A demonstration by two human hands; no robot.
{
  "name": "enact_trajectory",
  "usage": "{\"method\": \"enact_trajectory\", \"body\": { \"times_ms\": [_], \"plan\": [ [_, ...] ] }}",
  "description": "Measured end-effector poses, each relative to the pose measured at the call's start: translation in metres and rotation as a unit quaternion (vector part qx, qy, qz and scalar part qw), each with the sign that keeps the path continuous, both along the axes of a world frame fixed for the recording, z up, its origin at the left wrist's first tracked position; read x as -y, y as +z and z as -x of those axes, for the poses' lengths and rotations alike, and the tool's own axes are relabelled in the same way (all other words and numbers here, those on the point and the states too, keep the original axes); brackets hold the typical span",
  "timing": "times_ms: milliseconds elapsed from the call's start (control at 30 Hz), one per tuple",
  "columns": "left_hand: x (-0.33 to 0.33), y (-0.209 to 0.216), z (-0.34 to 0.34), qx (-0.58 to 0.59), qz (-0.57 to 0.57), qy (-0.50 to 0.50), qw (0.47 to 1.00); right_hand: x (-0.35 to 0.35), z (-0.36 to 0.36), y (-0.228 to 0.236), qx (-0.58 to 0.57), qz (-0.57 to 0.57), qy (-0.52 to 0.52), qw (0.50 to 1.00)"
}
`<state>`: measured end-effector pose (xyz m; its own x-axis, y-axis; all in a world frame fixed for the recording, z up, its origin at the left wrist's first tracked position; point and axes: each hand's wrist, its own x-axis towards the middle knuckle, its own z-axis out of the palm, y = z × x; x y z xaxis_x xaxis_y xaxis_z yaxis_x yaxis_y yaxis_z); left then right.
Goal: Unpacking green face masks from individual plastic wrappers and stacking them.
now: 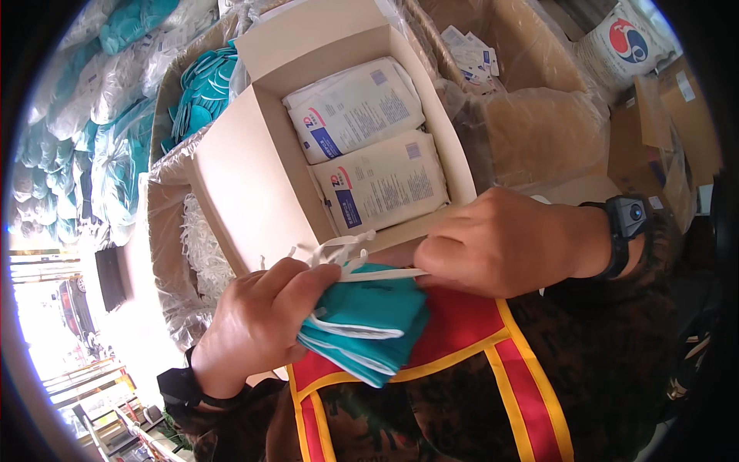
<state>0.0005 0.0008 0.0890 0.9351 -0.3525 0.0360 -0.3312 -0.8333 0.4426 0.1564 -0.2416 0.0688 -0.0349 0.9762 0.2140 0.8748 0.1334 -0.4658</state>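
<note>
My left hand [258, 323] grips a small stack of folded teal masks [366, 319] with white straps, held close to my body. My right hand [500, 242] pinches the white straps [346, 250] at the top of the stack, fingers closed on them. Just beyond both hands stands an open pale cardboard box [246, 177] holding two flat white sealed packets [362, 142] side by side.
A box of loose teal masks [202, 92] sits at the upper left, with bagged teal masks [92, 146] further left. Large brown cartons lined with clear plastic [531, 123] stand behind and to the right. A bag of white straps [204, 246] lies left of the open box.
</note>
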Motion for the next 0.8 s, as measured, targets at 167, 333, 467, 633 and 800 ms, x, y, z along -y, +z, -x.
{"method": "enact_trajectory", "body": {
  "times_ms": [167, 333, 467, 633, 800],
  "plan": [
    [-0.016, -0.015, 0.014, 0.042, -0.018, 0.038, 0.998, 0.026, -0.005, 0.007, -0.066, 0.033, -0.011, 0.997],
    [-0.027, -0.023, 0.030, 0.077, -0.044, 0.089, 0.992, 0.049, -0.004, 0.036, -0.066, 0.110, -0.053, 0.990],
    [-0.048, -0.030, 0.039, 0.102, -0.068, 0.137, 0.983, 0.070, -0.007, 0.046, -0.060, 0.129, -0.093, 0.985],
    [-0.053, -0.030, 0.032, 0.119, -0.073, 0.127, 0.982, 0.074, -0.007, 0.052, -0.051, 0.134, -0.103, 0.984],
    [-0.062, -0.035, 0.033, 0.107, -0.068, 0.145, 0.981, 0.084, -0.003, 0.055, -0.004, 0.155, -0.128, 0.980]
  ]
}}
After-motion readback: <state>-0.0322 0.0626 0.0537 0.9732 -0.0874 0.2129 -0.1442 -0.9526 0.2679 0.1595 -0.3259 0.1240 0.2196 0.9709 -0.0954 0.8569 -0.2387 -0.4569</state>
